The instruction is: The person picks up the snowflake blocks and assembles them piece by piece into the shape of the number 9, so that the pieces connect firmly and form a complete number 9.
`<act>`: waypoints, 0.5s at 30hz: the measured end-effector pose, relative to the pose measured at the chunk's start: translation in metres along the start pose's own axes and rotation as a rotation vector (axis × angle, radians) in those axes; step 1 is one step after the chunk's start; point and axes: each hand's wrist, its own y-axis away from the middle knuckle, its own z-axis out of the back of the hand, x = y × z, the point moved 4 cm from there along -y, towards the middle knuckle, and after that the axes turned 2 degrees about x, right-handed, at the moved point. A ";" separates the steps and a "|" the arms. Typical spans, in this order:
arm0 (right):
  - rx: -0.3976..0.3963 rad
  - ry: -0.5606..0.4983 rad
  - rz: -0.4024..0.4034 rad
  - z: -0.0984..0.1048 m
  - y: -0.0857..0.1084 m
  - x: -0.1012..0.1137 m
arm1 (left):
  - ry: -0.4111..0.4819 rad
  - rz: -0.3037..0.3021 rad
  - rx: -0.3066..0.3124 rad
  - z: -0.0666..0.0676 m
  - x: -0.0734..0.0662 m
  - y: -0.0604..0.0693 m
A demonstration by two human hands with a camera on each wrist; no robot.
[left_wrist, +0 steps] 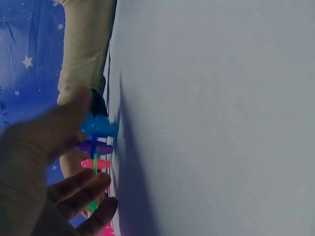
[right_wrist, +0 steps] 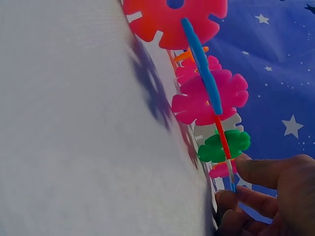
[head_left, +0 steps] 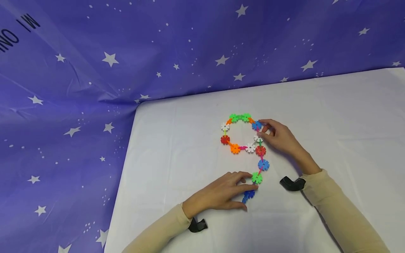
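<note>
Notched plastic discs joined edge to edge form a chain (head_left: 261,151) on the white table, a closed ring at the top with a tail curving down. My right hand (head_left: 280,137) pinches the ring's right side, index finger at a blue disc (head_left: 256,125) and thumb at a white disc (head_left: 258,138). Lower down, my left hand (head_left: 223,191) lies with fingers extended over the tail, touching it near a green disc (head_left: 257,178). Its thumb stays apart, beside the dark blue disc (head_left: 250,194) at the tail's end, partly covered by fingers. The left wrist view shows these fingers spread.
White cloth (head_left: 171,140) covers the table. A purple-blue star-patterned sheet (head_left: 190,45) hangs behind it and down the left side. Black curved pieces (head_left: 292,183) sit at both wrists, below the beige sleeves (head_left: 338,207).
</note>
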 end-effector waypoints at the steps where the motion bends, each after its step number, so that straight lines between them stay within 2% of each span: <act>1: 0.005 -0.001 0.004 0.000 0.000 0.001 | -0.015 -0.004 0.007 0.000 -0.001 -0.001; 9: 0.002 0.017 0.001 0.001 0.000 0.003 | -0.041 -0.023 0.011 0.003 -0.002 0.002; 15: 0.003 0.016 -0.002 0.001 0.001 0.005 | -0.087 -0.026 0.053 0.004 -0.006 0.004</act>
